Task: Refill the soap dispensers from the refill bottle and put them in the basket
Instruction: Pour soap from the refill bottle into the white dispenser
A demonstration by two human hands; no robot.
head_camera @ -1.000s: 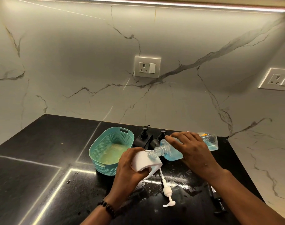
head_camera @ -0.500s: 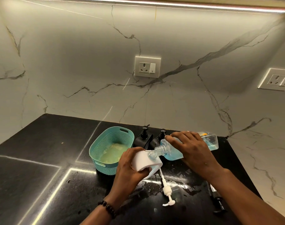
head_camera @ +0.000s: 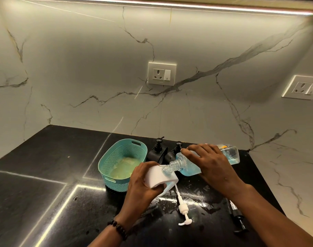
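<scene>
the left hand [head_camera: 143,182] is closed around a white soap dispenser [head_camera: 160,178], holding it tilted just above the counter [head_camera: 45,175] with its open top facing the right hand. the right hand [head_camera: 211,163] is wrapped over a clear refill bottle [head_camera: 191,166] of blue liquid, held almost on its side. the threaded bottle neck [head_camera: 170,166] touches the dispenser's opening. a teal basket [head_camera: 116,157] stands just beyond the left hand, with only a pale liner visible inside. two black dispensers [head_camera: 158,151] stand upright beyond both hands, beside the basket and partly behind the bottle. a white pump [head_camera: 183,207] lies flat on the wet counter between the two forearms. a black pump [head_camera: 236,216] lies beside the right forearm, at its outer side.
</scene>
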